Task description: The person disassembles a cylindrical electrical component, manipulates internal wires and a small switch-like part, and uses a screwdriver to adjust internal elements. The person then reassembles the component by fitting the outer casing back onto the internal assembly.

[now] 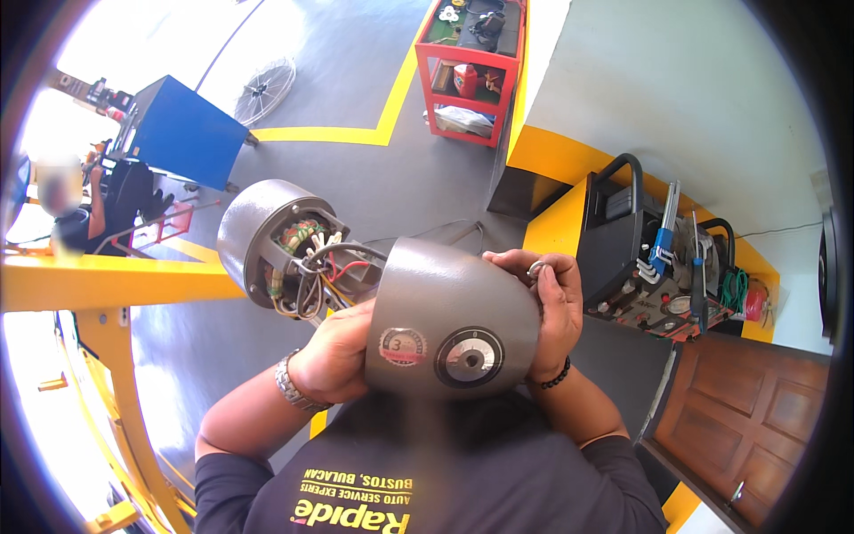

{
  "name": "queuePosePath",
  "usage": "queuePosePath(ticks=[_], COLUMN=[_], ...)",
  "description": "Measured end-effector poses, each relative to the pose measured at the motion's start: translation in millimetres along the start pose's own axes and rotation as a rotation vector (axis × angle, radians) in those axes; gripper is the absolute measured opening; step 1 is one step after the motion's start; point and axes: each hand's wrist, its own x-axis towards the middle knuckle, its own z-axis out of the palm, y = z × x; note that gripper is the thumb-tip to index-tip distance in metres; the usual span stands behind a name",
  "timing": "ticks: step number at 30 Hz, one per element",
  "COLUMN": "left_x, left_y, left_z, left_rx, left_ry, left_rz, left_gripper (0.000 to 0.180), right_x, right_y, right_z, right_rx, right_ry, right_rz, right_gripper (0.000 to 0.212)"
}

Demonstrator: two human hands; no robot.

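A grey, rounded metal cover (pixel 405 276) is in front of my chest, with a round dial plate (pixel 470 358) and a round sticker on its face. My left hand (pixel 336 356) grips the cover's left side; its fingertips are hidden behind it. At the right side, my right hand (pixel 559 307) rests against the cover and pinches a small, shiny, round metal piece (pixel 535 268) between thumb and finger. To the left of the cover is a grey motor housing (pixel 258 218), its open end showing copper windings (pixel 301 236) and loose wires (pixel 311 285) that run toward the cover.
A yellow post and beam (pixel 178 278) cross the left side, near the motor housing. On the right stand a black equipment cart (pixel 614 258) with tools and a brown door (pixel 738 427). Farther off are a red shelf cart (pixel 467 93), a blue cabinet (pixel 182 133) and a seated person (pixel 93 209).
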Motion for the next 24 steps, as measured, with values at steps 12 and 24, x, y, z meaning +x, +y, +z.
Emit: queuePosePath(ticks=[12,24], left_x=[-11,-13], left_y=[6,18], left_z=[-6,-7], left_rx=[0.067,0.202], left_ry=[-0.176,-0.156], left_rz=[-0.031,-0.091], left_gripper=[0.086,0.074], right_x=[-9,-9], right_y=[3,2], right_z=[13,17], right_rx=[-0.037,-0.031], right_ry=[0.006,-0.024], right_rz=[-0.126,-0.191], right_gripper=[0.012,0.011])
